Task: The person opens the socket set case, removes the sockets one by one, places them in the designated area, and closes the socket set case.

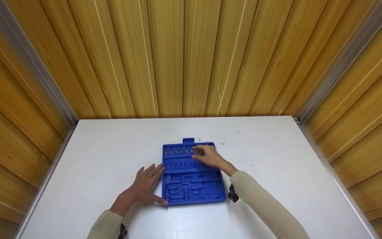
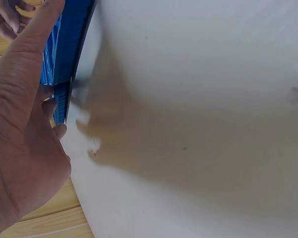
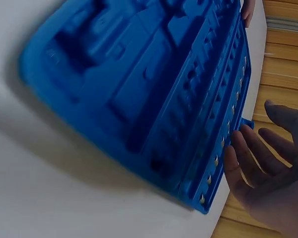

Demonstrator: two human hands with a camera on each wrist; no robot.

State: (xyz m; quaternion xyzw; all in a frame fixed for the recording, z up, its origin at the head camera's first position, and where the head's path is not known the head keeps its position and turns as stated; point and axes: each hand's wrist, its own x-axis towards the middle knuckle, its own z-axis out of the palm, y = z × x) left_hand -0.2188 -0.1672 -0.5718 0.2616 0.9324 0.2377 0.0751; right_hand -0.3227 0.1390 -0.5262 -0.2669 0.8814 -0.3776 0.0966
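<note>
A blue plastic tool case [image 1: 194, 186] lies unfolded on the white table, its lower half moulded with shaped recesses. Along its far edge runs a row of small metallic bits [image 1: 176, 151], also visible as shiny tips [image 3: 216, 160] in the right wrist view. My left hand [image 1: 146, 186] is spread at the case's left side, with fingertips and thumb at its edge. My right hand [image 1: 209, 156] hovers over the far right part of the row. In the right wrist view its thumb stands apart from the loosely bent fingers, with nothing between them.
The white table [image 1: 111, 142] is bounded by wood-patterned walls [image 1: 184, 59] at the back and both sides. Metal rails [image 1: 330, 166] run along the side edges. A latch tab [image 1: 188, 140] sticks out from the case's far edge.
</note>
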